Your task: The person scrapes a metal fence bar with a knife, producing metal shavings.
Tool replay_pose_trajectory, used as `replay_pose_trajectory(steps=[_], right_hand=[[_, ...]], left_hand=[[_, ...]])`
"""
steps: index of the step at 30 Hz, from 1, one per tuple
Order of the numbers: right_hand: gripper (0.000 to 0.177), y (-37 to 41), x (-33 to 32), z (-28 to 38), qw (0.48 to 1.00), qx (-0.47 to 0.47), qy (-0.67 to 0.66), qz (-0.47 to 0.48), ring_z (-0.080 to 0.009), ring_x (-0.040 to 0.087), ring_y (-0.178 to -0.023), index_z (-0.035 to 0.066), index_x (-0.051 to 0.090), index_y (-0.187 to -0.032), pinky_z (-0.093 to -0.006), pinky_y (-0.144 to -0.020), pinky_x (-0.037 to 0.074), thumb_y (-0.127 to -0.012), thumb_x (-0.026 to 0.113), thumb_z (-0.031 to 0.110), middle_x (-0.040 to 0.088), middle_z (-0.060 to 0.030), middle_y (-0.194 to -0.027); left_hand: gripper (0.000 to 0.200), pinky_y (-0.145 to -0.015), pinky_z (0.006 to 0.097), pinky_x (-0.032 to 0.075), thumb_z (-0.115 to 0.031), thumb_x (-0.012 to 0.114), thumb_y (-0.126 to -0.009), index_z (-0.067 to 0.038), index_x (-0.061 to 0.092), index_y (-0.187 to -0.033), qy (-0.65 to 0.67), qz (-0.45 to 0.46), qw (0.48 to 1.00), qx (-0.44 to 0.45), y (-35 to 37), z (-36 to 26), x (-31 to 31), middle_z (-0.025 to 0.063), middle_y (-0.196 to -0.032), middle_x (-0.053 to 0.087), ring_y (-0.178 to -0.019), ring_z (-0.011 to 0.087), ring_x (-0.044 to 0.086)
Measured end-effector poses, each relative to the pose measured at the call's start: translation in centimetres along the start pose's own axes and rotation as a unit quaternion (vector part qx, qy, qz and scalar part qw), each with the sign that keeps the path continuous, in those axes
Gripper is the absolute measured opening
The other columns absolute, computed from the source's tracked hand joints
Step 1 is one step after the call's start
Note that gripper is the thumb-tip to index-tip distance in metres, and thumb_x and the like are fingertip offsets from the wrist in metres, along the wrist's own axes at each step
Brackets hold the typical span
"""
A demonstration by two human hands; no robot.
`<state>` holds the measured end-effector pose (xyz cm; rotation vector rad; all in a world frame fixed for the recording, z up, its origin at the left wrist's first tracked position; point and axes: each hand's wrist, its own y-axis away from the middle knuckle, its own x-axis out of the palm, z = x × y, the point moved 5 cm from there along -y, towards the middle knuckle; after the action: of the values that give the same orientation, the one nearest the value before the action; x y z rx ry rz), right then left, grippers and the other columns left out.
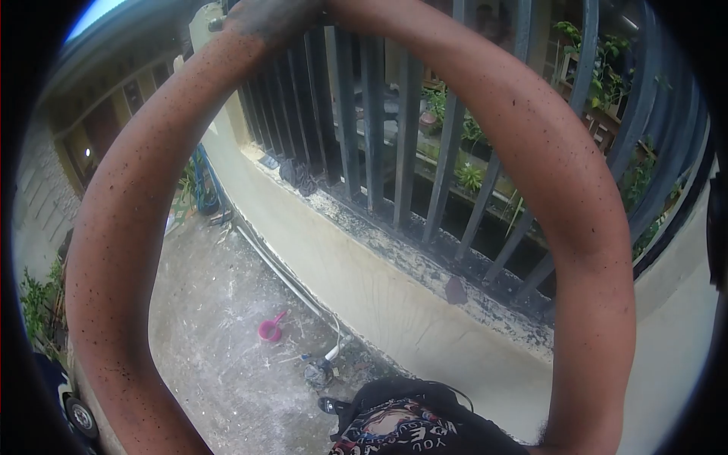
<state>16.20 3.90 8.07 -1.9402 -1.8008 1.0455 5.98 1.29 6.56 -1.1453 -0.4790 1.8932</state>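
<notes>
Railing (371, 121) before you: grey, flat-barred, above a rough, flaking ledge (402, 252). Your left hand (280, 14), dark-smudged, cropped at top; right hand out of frame. Can't tell if fingers grip.

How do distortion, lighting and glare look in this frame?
Head view: strong wide-angle distortion, bars bowing toward the right and corners black; head view: soft daylight on the ground, no hard shadows; head view: bright sky at upper left, detail behind the bars partly lost in darkness.

Bars (407, 136) matt metal; floor (220, 288) rough concrete; dipper (269, 331) plastic.
</notes>
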Motion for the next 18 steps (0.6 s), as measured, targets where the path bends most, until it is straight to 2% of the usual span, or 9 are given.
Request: replay_pose_trajectory(steps=[2,4,7,8,10,12,14,16,18], right_hand=[[0.018,0.6,-0.3,0.8,1.000,-0.011,-0.009,-0.011,-0.0334,0.073,-0.086,0.013,0.076,-0.075,-0.0545,-0.101,0.048,-0.085,0.067,0.025,0.074,-0.0135,-0.080],[0.017,1.1,0.9,1.5,1.000,-0.011,0.009,0.028,-0.0316,0.074,-0.085,0.013,0.076,-0.075,-0.0535,-0.100,0.048,-0.084,0.068,0.024,0.074,-0.0127,-0.080],[0.016,2.3,3.1,3.0,0.998,-0.051,0.006,0.041,-0.0305,0.074,-0.083,0.013,0.076,-0.074,-0.0527,-0.098,0.049,-0.083,0.067,0.024,0.074,-0.0121,-0.079],[0.015,2.6,3.4,3.7,0.996,-0.071,0.004,0.048,-0.0299,0.074,-0.082,0.013,0.076,-0.074,-0.0522,-0.097,0.049,-0.082,0.067,0.023,0.074,-0.0118,-0.079],[0.016,2.0,3.2,2.8,0.997,-0.069,0.019,0.041,-0.0299,0.074,-0.083,0.013,0.075,-0.074,-0.0523,-0.097,0.049,-0.082,0.067,0.024,0.074,-0.0115,-0.079],[0.017,0.9,1.2,1.1,0.997,-0.063,0.031,-0.019,-0.0297,0.073,-0.085,0.014,0.075,-0.073,-0.0517,-0.096,0.049,-0.083,0.067,0.024,0.074,-0.0108,-0.079],[0.016,-0.8,-1.5,-1.2,0.998,-0.032,0.045,-0.035,-0.0294,0.073,-0.085,0.014,0.075,-0.073,-0.0499,-0.094,0.049,-0.082,0.067,0.024,0.074,-0.0107,-0.079],[0.015,-2.5,-2.0,-3.3,0.995,-0.012,0.089,-0.035,-0.0289,0.073,-0.086,0.014,0.075,-0.072,-0.0485,-0.092,0.048,-0.080,0.069,0.025,0.074,-0.0103,-0.079],[0.014,-3.1,-2.4,-4.5,0.993,-0.008,0.094,-0.066,-0.0283,0.073,-0.085,0.014,0.075,-0.070,-0.0470,-0.089,0.048,-0.078,0.069,0.024,0.074,-0.0101,-0.078]], left_hand=[[0.019,-0.074,0.0405,0.064,-0.024,0.067,-0.099,-0.018,0.078,-0.113,-0.022,-0.048,0.998,0.025,0.9,-0.7,0.9,0.0116,-0.097,0.078,-0.088,0.0279,0.077],[0.019,-0.076,0.0404,0.064,-0.023,0.065,-0.100,-0.018,0.078,-0.113,-0.026,-0.067,0.996,0.044,2.3,-1.6,0.7,0.0112,-0.097,0.078,-0.087,0.0279,0.077],[0.020,-0.076,0.0415,0.064,-0.023,0.062,-0.102,-0.014,0.078,-0.111,0.007,0.041,0.999,0.032,3.5,-3.0,2.0,0.0123,-0.094,0.077,-0.086,0.0281,0.077],[0.020,-0.076,0.0415,0.064,-0.023,0.062,-0.102,-0.014,0.078,-0.111,0.006,0.042,0.999,0.032,3.9,-3.3,2.0,0.0123,-0.094,0.077,-0.086,0.0281,0.077],[0.021,-0.076,0.0419,0.064,-0.025,0.063,-0.102,-0.012,0.078,-0.108,0.008,0.029,0.998,0.048,3.7,-3.0,1.2,0.0124,-0.093,0.077,-0.086,0.0283,0.077],[0.022,-0.077,0.0422,0.064,-0.027,0.062,-0.102,-0.013,0.077,-0.110,-0.022,0.003,0.998,0.059,2.3,-1.8,-0.2,0.0124,-0.094,0.077,-0.086,0.0291,0.077],[0.023,-0.078,0.0428,0.064,-0.029,0.063,-0.101,-0.013,0.075,-0.114,-0.045,-0.073,0.996,0.025,0.8,0.0,-2.9,0.0138,-0.095,0.077,-0.090,0.0307,0.077],[0.026,-0.079,0.0440,0.063,-0.032,0.063,-0.101,-0.013,0.074,-0.116,-0.044,-0.090,0.994,0.036,-0.6,1.0,-5.3,0.0148,-0.099,0.077,-0.095,0.0318,0.076],[0.022,-0.078,0.0486,0.058,-0.024,0.063,-0.091,-0.008,0.079,-0.090,-0.045,-0.025,0.999,-0.007,-2.3,2.1,-6.0,0.0165,-0.091,0.076,-0.091,0.0346,0.074]])
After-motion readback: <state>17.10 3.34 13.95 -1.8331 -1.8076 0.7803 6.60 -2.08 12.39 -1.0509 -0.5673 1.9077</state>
